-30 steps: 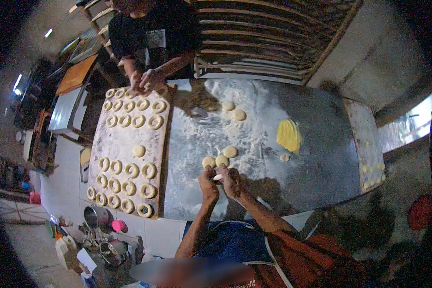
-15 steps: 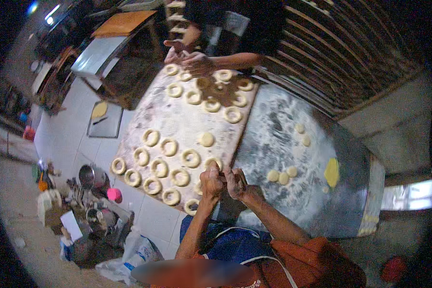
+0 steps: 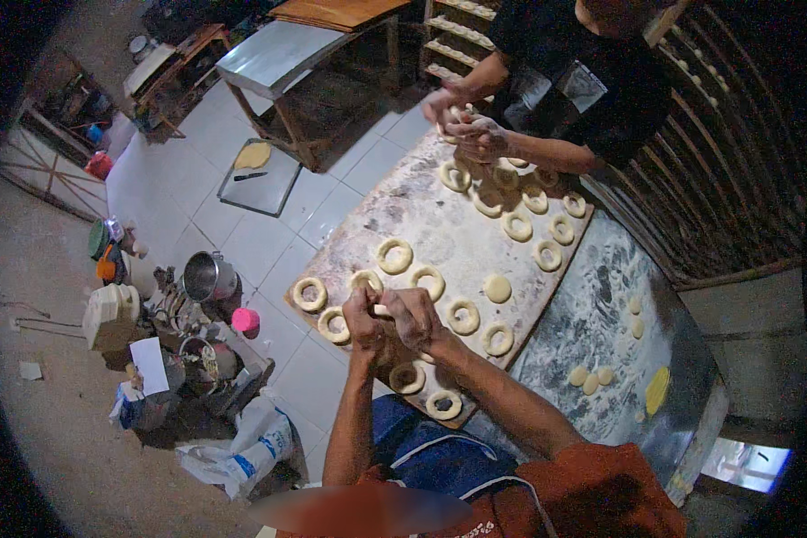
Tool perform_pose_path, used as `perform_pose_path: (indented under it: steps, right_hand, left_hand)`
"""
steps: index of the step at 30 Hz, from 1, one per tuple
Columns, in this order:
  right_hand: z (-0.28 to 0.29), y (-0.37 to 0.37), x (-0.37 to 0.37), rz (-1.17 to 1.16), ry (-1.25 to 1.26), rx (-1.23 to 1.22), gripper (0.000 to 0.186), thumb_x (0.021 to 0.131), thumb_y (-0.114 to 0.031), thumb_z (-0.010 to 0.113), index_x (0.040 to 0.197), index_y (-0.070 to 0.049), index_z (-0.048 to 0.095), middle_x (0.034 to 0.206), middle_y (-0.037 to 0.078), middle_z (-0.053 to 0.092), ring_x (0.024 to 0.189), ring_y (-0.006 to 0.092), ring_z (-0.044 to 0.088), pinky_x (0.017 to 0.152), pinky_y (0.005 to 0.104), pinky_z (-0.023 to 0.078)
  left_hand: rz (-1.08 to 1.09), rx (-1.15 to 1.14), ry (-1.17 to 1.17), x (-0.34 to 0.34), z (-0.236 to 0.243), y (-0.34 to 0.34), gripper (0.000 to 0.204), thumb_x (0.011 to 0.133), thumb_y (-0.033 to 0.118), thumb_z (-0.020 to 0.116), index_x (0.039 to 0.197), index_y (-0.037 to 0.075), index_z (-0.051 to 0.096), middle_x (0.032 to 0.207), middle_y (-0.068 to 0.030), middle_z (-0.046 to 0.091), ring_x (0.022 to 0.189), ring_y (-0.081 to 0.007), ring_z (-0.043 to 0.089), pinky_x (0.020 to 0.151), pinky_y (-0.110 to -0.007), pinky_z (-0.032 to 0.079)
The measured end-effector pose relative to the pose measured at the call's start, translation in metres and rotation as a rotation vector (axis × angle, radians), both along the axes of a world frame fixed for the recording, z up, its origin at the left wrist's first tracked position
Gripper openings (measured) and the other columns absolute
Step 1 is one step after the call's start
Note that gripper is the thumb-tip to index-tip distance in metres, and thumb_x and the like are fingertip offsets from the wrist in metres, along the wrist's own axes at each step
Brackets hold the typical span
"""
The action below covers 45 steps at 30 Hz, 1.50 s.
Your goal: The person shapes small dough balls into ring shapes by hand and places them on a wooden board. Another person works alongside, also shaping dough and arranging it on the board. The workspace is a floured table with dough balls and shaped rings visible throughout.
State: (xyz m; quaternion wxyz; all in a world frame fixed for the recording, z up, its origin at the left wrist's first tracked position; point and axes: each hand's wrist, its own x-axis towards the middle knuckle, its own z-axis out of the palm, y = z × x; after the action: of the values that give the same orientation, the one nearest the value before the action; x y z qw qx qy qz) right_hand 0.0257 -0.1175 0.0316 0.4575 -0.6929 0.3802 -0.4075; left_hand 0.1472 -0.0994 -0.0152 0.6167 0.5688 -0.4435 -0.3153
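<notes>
We are in a small bakery workroom. Raw dough rings (image 3: pixel 394 268) lie in loose rows on a large floured wooden board (image 3: pixel 421 215), some toward its near edge, others toward its far edge. Along the board's right edge, we see a metal table (image 3: pixel 547 363) streaked with flour, with flat dough rounds (image 3: pixel 591 384) and a yellow slab (image 3: pixel 657 391) near its right edge. A co-worker (image 3: pixel 583 76) handles dough at the board's far edge. Close behind, a tiered rack (image 3: pixel 457 54) carries rows of pale pieces. Beyond the board's left edge, on white floor tiles (image 3: pixel 242 238), we find a flat tray (image 3: pixel 273 193) and a metal pot (image 3: pixel 204 278).
</notes>
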Motion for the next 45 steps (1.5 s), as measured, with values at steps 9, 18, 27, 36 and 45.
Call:
perform_pose_path:
  steps: [9, 18, 27, 36, 45]
  right_hand:
    - [0.020, -0.070, 0.057, -0.156, 0.414, 0.024, 0.056, 0.077, -0.026, 0.072, 0.119, 0.005, 0.051, 0.093, 0.019, 0.062, 0.083, 0.0326, 0.063, 0.076, 0.0433, 0.050]
    - [0.026, 0.071, -0.095, -0.168, 0.384, 0.362, 0.052, 0.084, -0.019, 0.067, 0.130, -0.005, 0.049, 0.096, 0.012, 0.058, 0.079, 0.0198, 0.059, 0.072, 0.0345, 0.051]
    - [-0.019, 0.211, -0.286, -1.091, 0.645, 0.081, 0.028, 0.085, -0.009, 0.061, 0.113, -0.007, 0.062, 0.094, 0.017, 0.062, 0.089, 0.0366, 0.059, 0.079, 0.0476, 0.046]
    - [0.004, 0.201, -0.371, -0.571, 0.586, 0.418, 0.033, 0.077, -0.026, 0.075, 0.103, -0.010, 0.062, 0.091, 0.015, 0.066, 0.084, 0.0354, 0.063, 0.074, 0.0450, 0.051]
    - [-0.030, 0.223, -0.358, -0.652, 0.323, 0.287, 0.028, 0.075, -0.016, 0.080, 0.084, -0.003, 0.057, 0.075, 0.009, 0.060, 0.068, 0.0213, 0.059, 0.062, 0.0381, 0.048]
  left_hand:
    - [0.105, 0.305, -0.625, 0.106, 0.024, -0.077, 0.029, 0.096, 0.023, 0.041, 0.081, 0.000, 0.051, 0.072, -0.0148, 0.051, 0.068, -0.0286, 0.048, 0.066, -0.041, 0.039]
    - [-0.202, 0.130, -0.700, 0.111, 0.011, -0.074, 0.024, 0.084, 0.013, 0.066, 0.101, -0.003, 0.064, 0.088, -0.0150, 0.067, 0.080, -0.0224, 0.063, 0.075, -0.035, 0.050]
    - [-0.148, 0.170, -0.732, 0.159, -0.038, -0.084, 0.032, 0.087, 0.024, 0.067, 0.108, -0.001, 0.062, 0.092, -0.0135, 0.063, 0.078, -0.0197, 0.059, 0.070, -0.036, 0.050]
    - [-0.232, -0.014, -0.525, -0.086, 0.045, -0.013, 0.040, 0.091, 0.016, 0.063, 0.126, 0.002, 0.051, 0.113, -0.0125, 0.060, 0.101, -0.0219, 0.057, 0.085, -0.034, 0.046]
    - [-0.702, 0.258, -0.218, -0.297, -0.005, 0.171, 0.034, 0.090, 0.020, 0.065, 0.115, -0.003, 0.059, 0.102, -0.0161, 0.065, 0.094, -0.0249, 0.062, 0.080, -0.035, 0.048]
